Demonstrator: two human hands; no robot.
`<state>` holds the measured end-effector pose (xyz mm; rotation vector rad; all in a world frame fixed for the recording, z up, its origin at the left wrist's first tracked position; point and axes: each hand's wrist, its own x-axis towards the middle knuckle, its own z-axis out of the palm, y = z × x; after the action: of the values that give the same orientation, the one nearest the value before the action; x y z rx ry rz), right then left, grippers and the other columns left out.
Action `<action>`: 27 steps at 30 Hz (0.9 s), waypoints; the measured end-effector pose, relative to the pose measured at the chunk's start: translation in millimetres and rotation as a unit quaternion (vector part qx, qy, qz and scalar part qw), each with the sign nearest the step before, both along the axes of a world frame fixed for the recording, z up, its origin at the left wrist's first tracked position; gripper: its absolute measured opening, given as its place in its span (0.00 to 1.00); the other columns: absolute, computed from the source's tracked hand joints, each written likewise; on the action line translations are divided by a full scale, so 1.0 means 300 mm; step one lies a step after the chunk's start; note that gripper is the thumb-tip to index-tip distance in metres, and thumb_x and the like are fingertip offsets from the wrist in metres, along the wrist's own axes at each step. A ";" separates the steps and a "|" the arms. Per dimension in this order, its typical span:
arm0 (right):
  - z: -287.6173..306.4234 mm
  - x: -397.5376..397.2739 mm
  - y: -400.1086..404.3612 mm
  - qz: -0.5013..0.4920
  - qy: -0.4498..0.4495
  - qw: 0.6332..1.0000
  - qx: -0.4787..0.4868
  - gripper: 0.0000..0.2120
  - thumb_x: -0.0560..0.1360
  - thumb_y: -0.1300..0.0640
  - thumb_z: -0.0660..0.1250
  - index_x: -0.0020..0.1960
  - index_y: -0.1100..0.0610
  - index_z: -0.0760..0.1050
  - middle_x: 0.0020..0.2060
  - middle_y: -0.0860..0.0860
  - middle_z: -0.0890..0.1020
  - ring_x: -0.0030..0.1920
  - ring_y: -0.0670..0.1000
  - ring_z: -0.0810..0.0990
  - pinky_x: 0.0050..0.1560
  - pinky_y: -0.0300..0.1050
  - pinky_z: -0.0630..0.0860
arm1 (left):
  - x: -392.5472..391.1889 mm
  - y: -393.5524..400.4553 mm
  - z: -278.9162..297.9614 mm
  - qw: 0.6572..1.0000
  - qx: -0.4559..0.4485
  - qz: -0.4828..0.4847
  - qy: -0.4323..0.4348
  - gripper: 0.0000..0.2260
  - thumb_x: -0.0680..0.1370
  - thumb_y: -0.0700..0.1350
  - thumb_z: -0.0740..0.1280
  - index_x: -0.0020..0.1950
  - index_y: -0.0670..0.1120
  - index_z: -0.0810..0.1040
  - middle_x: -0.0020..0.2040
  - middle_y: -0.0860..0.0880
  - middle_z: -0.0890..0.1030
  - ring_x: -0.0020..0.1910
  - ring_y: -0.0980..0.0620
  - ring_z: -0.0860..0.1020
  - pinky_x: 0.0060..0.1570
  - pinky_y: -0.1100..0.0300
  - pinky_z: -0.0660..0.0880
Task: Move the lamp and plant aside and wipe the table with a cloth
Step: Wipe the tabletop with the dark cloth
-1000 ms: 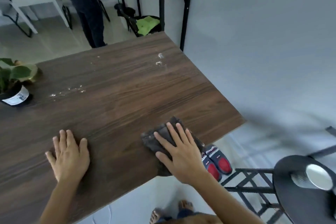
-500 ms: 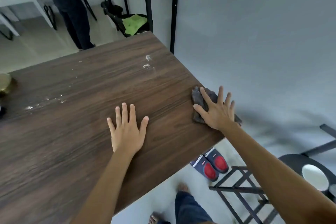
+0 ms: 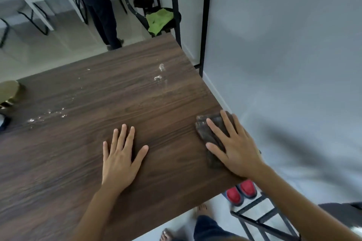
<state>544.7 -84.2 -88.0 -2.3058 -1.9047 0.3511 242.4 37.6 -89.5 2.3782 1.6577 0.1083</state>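
A dark wooden table (image 3: 82, 162) fills the lower left of the head view. My right hand (image 3: 235, 148) lies flat with spread fingers on a dark grey cloth (image 3: 208, 129) at the table's right edge. My left hand (image 3: 121, 156) rests palm down on the bare wood, fingers apart, holding nothing. White smears (image 3: 160, 73) mark the far part of the top, and crumb-like specks (image 3: 47, 115) lie to the left. A gold round lamp base (image 3: 8, 91) shows at the left edge. The plant is out of view apart from a dark sliver.
A person's legs (image 3: 101, 11) stand beyond the table's far edge. A tall black-legged side table (image 3: 188, 6) stands by the grey wall, with a green cloth (image 3: 158, 18) on a black chair beside it. Red-toed slippers (image 3: 242, 191) and a black metal stool frame (image 3: 260, 219) are on the floor at lower right.
My right hand has slid the cloth from the table's near edge to the right edge and holds it there. My left hand moved right toward the middle. The plant left the view.
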 end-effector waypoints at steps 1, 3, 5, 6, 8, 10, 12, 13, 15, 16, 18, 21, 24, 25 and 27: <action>-0.006 -0.007 -0.095 0.003 -0.005 1.000 0.014 0.30 0.79 0.31 0.44 0.78 0.39 0.46 0.80 0.52 0.47 0.78 0.61 0.47 0.73 0.60 0.60 | 0.004 0.006 0.007 1.000 -0.014 0.002 -0.009 0.36 0.75 0.70 0.47 0.78 0.53 0.49 0.78 0.54 0.43 0.76 0.54 0.38 0.74 0.46 0.39; -0.021 -0.008 -0.211 0.001 -0.018 1.000 0.024 0.31 0.79 0.32 0.44 0.79 0.42 0.52 0.79 0.55 0.53 0.78 0.62 0.51 0.70 0.63 0.65 | 0.028 0.039 0.022 0.999 -0.043 0.008 -0.019 0.36 0.75 0.69 0.50 0.78 0.53 0.47 0.78 0.54 0.41 0.76 0.54 0.36 0.73 0.45 0.37; -0.030 -0.005 -0.225 -0.003 -0.029 1.000 0.013 0.32 0.79 0.31 0.44 0.79 0.43 0.52 0.79 0.56 0.53 0.78 0.62 0.51 0.70 0.64 0.63 | 0.069 0.093 0.037 0.999 -0.041 0.014 -0.017 0.36 0.75 0.68 0.50 0.78 0.51 0.45 0.78 0.53 0.40 0.76 0.53 0.36 0.73 0.44 0.37; -0.030 -0.005 -0.191 0.003 -0.032 0.999 0.016 0.32 0.79 0.31 0.44 0.79 0.43 0.52 0.79 0.56 0.53 0.77 0.62 0.51 0.71 0.63 0.62 | 0.085 0.127 0.041 0.999 -0.029 0.027 -0.015 0.36 0.76 0.67 0.49 0.78 0.50 0.45 0.78 0.52 0.40 0.76 0.52 0.36 0.72 0.43 0.37; -0.023 0.000 -0.065 0.015 -0.027 0.999 0.026 0.34 0.78 0.29 0.44 0.79 0.43 0.51 0.79 0.57 0.53 0.77 0.64 0.51 0.73 0.63 0.57 | 0.107 0.188 0.034 0.998 -0.007 0.069 -0.009 0.36 0.76 0.67 0.46 0.78 0.48 0.45 0.79 0.50 0.41 0.76 0.51 0.37 0.73 0.43 0.38; -0.021 0.005 0.121 0.011 -0.031 0.999 0.016 0.36 0.76 0.28 0.41 0.79 0.44 0.50 0.79 0.59 0.52 0.77 0.65 0.49 0.74 0.63 0.54 | 0.116 0.206 0.012 0.994 0.014 0.108 0.009 0.36 0.76 0.67 0.44 0.78 0.46 0.46 0.79 0.49 0.43 0.77 0.49 0.39 0.74 0.42 0.41; -0.009 -0.004 0.337 -0.006 -0.043 0.999 0.015 0.39 0.75 0.27 0.40 0.79 0.45 0.50 0.78 0.62 0.51 0.77 0.67 0.49 0.74 0.65 0.52 | 0.119 0.202 -0.009 0.992 0.030 0.124 0.019 0.36 0.77 0.66 0.43 0.78 0.46 0.47 0.79 0.49 0.45 0.77 0.49 0.41 0.75 0.43 0.42; -0.003 -0.009 0.451 -0.013 -0.044 0.999 0.013 0.39 0.74 0.26 0.40 0.80 0.45 0.48 0.78 0.63 0.50 0.76 0.68 0.48 0.74 0.65 0.50 | 0.120 0.201 -0.014 0.991 0.034 0.127 0.020 0.35 0.77 0.66 0.43 0.78 0.46 0.47 0.79 0.50 0.45 0.77 0.50 0.41 0.75 0.44 0.42; 0.003 -0.011 0.693 -0.026 -0.039 0.999 -0.010 0.41 0.73 0.25 0.39 0.79 0.45 0.44 0.78 0.62 0.45 0.77 0.67 0.44 0.75 0.64 0.45 | 0.123 0.204 -0.015 0.991 0.039 0.129 0.020 0.35 0.78 0.66 0.44 0.78 0.47 0.46 0.79 0.50 0.45 0.77 0.50 0.41 0.75 0.46 0.42; 0.008 -0.011 0.816 -0.036 -0.037 0.998 -0.020 0.41 0.72 0.24 0.39 0.79 0.44 0.42 0.78 0.62 0.44 0.77 0.67 0.42 0.75 0.64 0.44 | 0.124 0.207 -0.015 0.990 0.042 0.130 0.022 0.34 0.78 0.66 0.45 0.78 0.47 0.46 0.79 0.51 0.45 0.77 0.51 0.41 0.75 0.46 0.42; 0.023 -0.022 1.032 -0.054 -0.030 0.998 -0.034 0.42 0.72 0.24 0.39 0.79 0.44 0.42 0.78 0.63 0.43 0.76 0.68 0.41 0.74 0.66 0.41 | 0.124 0.217 -0.017 0.990 0.041 0.132 0.028 0.34 0.78 0.66 0.44 0.78 0.48 0.45 0.79 0.52 0.43 0.77 0.51 0.39 0.75 0.47 0.41; 0.026 -0.081 1.218 -0.026 -0.028 0.998 -0.057 0.38 0.74 0.26 0.40 0.79 0.43 0.41 0.78 0.62 0.42 0.76 0.67 0.39 0.74 0.65 0.40 | 0.119 0.218 -0.020 0.990 0.032 0.131 0.031 0.33 0.78 0.65 0.43 0.78 0.49 0.42 0.78 0.53 0.40 0.76 0.52 0.37 0.74 0.47 0.39; 0.014 -0.164 1.198 0.076 -0.035 0.995 -0.055 0.33 0.77 0.30 0.40 0.78 0.39 0.40 0.79 0.58 0.41 0.77 0.64 0.39 0.75 0.62 0.40 | 0.113 0.223 -0.018 0.992 0.031 0.125 0.017 0.31 0.79 0.63 0.42 0.78 0.49 0.43 0.78 0.53 0.41 0.76 0.52 0.37 0.74 0.48 0.38; 0.007 -0.177 1.139 0.110 -0.030 0.992 -0.046 0.31 0.78 0.31 0.40 0.78 0.39 0.41 0.79 0.57 0.41 0.77 0.63 0.39 0.76 0.61 0.40 | 0.112 0.223 -0.018 0.992 0.030 0.126 -0.002 0.30 0.79 0.62 0.42 0.78 0.49 0.45 0.78 0.53 0.43 0.77 0.52 0.38 0.73 0.49 0.38; -0.013 -0.186 0.942 0.162 -0.017 0.986 -0.024 0.30 0.78 0.32 0.41 0.78 0.38 0.42 0.79 0.56 0.43 0.78 0.61 0.40 0.76 0.60 0.42 | 0.098 0.228 -0.004 0.987 0.013 0.134 -0.092 0.27 0.81 0.57 0.48 0.78 0.47 0.51 0.79 0.53 0.47 0.77 0.54 0.42 0.74 0.50 0.39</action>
<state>488.8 198.5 -91.9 -2.0365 -2.3171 0.3965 271.9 105.9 -90.7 2.0784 1.8832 0.3869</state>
